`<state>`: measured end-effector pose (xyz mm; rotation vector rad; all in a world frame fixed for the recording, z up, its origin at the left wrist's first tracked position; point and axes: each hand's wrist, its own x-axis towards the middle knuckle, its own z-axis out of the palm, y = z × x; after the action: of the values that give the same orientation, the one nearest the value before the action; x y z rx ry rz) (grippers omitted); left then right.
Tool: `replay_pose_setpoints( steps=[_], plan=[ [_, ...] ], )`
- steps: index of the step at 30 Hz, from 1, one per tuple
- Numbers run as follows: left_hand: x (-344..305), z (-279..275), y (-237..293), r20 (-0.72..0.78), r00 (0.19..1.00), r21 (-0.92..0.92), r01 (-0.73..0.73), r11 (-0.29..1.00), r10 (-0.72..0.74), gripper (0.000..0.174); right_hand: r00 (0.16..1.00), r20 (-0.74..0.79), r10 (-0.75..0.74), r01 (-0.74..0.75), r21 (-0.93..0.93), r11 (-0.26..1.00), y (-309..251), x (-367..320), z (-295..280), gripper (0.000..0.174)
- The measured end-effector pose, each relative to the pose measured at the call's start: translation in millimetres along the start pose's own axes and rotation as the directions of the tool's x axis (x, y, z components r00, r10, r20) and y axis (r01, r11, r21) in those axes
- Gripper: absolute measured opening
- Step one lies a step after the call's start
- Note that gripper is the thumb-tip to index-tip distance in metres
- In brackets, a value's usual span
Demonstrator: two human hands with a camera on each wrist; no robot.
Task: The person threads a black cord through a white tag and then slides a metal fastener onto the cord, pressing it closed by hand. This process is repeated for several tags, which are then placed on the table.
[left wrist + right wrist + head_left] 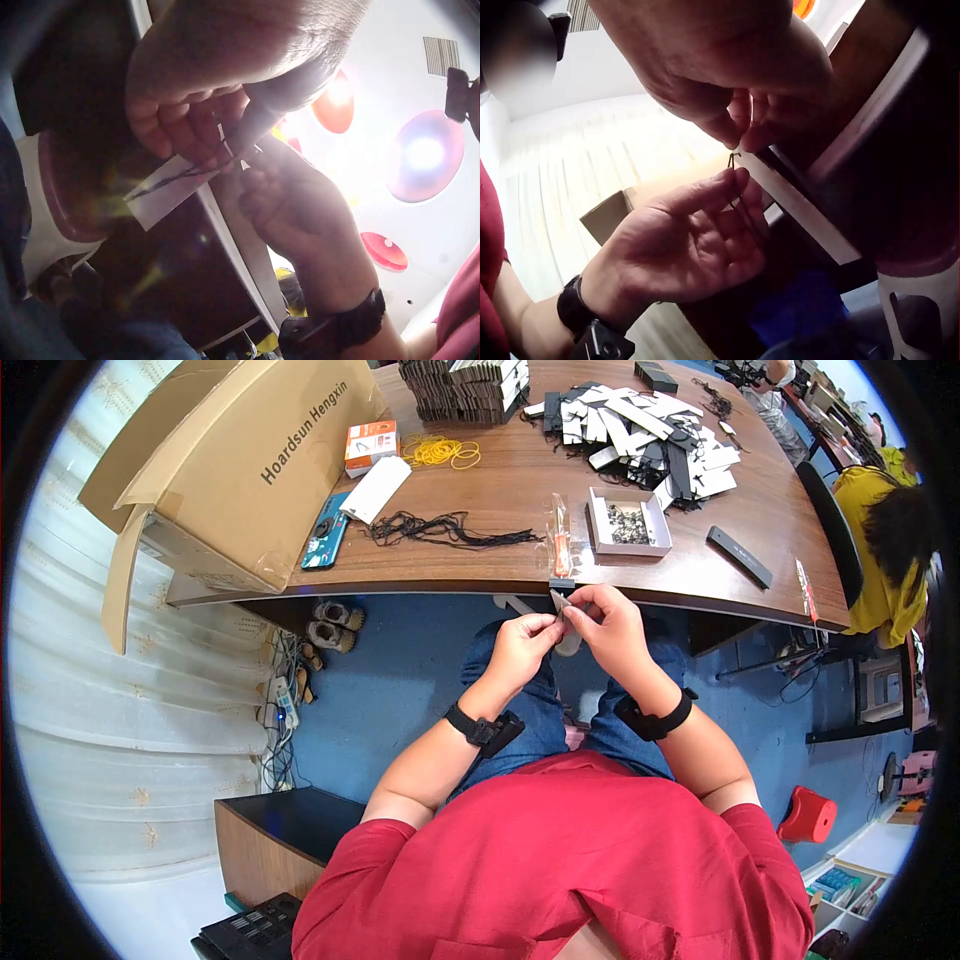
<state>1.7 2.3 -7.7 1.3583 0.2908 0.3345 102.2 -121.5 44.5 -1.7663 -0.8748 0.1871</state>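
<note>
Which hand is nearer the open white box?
Right. The right hand is almost directly in front of the white box; the left hand is farther off, in front and to the box's left.

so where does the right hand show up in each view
Head: right hand, right of centre.
Left wrist: right hand, just right of centre.
Right wrist: right hand, at the top, near the middle.
Shared landmark: left hand, close beside it throughout.
</note>
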Motion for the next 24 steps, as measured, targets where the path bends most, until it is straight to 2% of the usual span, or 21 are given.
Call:
replay_pose_setpoints(
  steps=[2, 5, 15, 21, 24],
  plan=[
    [-0.9, -0.3, -0.2, -0.001, 1.000, 0.012, 0.009, 1.000, -0.009, 0.015, 1.000, -0.025, -0.007, 0.007, -0.005, 1.000, -2.5, -0.7, 2.4, 0.013],
    [-1.1, -0.9, 1.4, 0.013, 1.000, 0.017, 0.001, 1.000, -0.001, 0.014, 0.992, -0.054, -0.118, 0.115, -0.045, 0.992, 0.5, -0.6, 3.7, 0.011],
    [-3.4, 0.9, 2.0, -0.010, 1.000, -0.058, 0.025, 0.998, -0.025, 0.016, 0.989, -0.060, -0.137, 0.133, -0.068, 0.989, 1.5, -5.2, 2.6, 0.013],
    [-5.0, -1.2, 2.8, 0.000, 0.999, 0.024, 0.047, 0.999, -0.047, 0.015, 0.992, -0.036, -0.125, 0.121, -0.091, 0.988, -0.7, -6.7, -0.1, 0.013],
    [-10.9, -3.3, 5.6, 0.042, 0.998, 0.004, 0.048, 0.999, -0.048, 0.016, 0.988, -0.032, -0.152, 0.148, -0.099, 0.984, 0.3, -6.2, -1.9, 0.013]
  ],
)
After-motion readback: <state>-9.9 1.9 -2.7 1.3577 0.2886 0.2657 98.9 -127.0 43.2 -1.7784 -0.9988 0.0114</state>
